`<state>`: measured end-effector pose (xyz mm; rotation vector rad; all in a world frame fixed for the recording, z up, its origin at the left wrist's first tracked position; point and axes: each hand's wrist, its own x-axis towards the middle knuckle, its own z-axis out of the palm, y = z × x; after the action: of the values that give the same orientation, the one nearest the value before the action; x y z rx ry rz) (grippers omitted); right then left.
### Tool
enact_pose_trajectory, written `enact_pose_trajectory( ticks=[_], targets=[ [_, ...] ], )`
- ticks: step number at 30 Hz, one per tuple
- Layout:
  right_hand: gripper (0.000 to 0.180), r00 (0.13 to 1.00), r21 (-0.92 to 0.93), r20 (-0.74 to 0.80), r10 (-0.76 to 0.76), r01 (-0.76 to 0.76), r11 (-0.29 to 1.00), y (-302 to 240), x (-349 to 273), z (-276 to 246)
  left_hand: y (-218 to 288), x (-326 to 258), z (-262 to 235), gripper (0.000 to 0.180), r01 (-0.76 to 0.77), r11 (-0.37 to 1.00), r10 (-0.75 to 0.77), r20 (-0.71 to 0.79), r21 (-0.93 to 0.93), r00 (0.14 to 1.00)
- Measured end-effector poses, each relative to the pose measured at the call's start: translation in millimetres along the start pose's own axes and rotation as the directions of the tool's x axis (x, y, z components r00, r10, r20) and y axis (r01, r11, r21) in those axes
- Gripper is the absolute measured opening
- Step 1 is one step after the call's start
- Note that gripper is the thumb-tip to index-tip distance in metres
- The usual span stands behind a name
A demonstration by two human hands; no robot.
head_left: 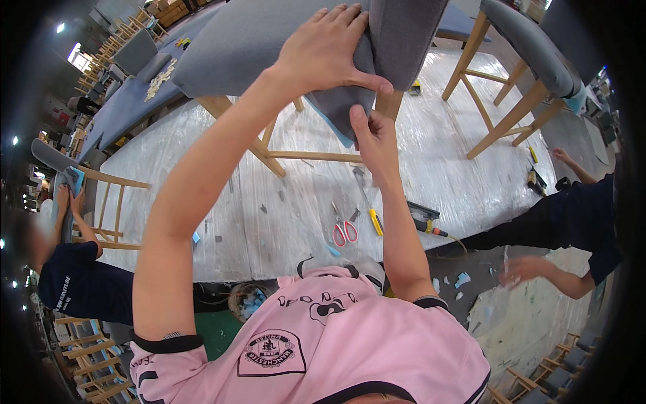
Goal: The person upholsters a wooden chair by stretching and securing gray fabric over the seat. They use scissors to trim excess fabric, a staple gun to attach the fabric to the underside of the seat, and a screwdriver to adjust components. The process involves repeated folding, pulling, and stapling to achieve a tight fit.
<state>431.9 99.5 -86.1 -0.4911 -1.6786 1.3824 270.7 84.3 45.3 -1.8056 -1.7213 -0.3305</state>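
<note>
A grey upholstered chair (235, 54) with wooden legs stands on the plastic-covered table before me. My left hand (326, 50) lies on its seat beside the backrest, fingers stretched out and thumb reaching right. Just below, my right hand (377, 138) grips the edge of a loose grey fabric flap (340, 108), its thumb raised against the cloth. Light-blue lining shows along the flap's lower edge. The right fingers are partly hidden behind the fabric and hand.
Scissors (345, 232) with red-and-white handles, a yellow-handled tool (375, 222) and a black air stapler (424, 219) lie on the plastic-covered table (269, 209). Another chair (531, 50) stands right. Co-workers are at left (84, 276) and right (572, 215).
</note>
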Motion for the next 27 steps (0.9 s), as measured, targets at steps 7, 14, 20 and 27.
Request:
enact_pose_trajectory(
  ticks=[7,14,20,27],
  targets=[
    [0.053,0.949,-0.149,-0.189,-0.251,0.225,0.963,20,-10,-5,-11,9,-29,0.134,-0.075,0.973,0.116,0.184,-0.217,0.976],
    [0.045,0.850,-0.417,-0.312,-0.425,0.279,0.865,32,-4,-2,-2,8,-23,0.132,-0.012,0.990,0.038,0.181,-0.143,0.983],
    [0.047,0.655,-0.586,-0.434,-0.619,0.317,0.746,33,9,6,6,10,-20,0.124,-0.008,0.997,0.017,0.118,-0.075,0.993],
    [0.049,0.739,-0.419,-0.412,-0.533,0.365,0.831,52,6,5,9,4,-16,0.119,-0.035,0.997,0.038,0.042,-0.073,0.998]
  ],
)
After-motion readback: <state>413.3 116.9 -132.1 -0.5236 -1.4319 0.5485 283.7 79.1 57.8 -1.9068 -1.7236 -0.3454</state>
